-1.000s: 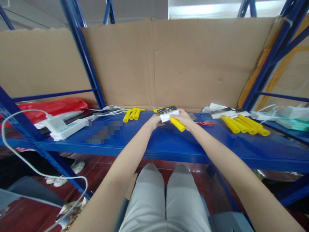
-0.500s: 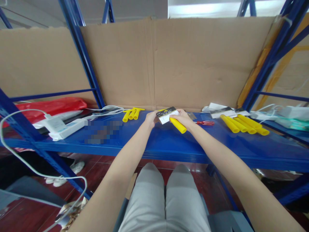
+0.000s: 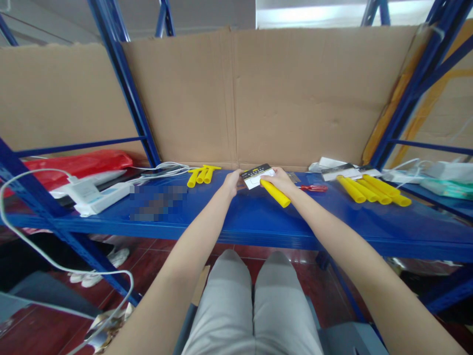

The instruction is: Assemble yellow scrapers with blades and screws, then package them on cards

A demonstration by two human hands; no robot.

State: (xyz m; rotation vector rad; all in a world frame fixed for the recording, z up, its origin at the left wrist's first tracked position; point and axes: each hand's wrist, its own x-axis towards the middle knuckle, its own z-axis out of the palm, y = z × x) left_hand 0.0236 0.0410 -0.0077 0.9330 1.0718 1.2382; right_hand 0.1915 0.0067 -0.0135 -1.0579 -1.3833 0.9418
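Note:
Both my hands are together above the middle of the blue shelf. My right hand is closed around a yellow-handled scraper, its tubular handle pointing down and right towards me. A black-and-white printed card lies at the scraper's head end, between my hands; what is under it is hidden. My left hand pinches the card's left edge, with its fingertips partly hidden. Just right of my right hand, a red screwdriver lies on the shelf.
Several yellow-handled scrapers with printed cards lie at the right. Yellow T-shaped handles lie at the left back. A white power strip, cables and a red bag are further left. Cardboard walls the back.
The free end of the yellow handle has swung slightly right and down. Both hands keep nearly the same place and hold.

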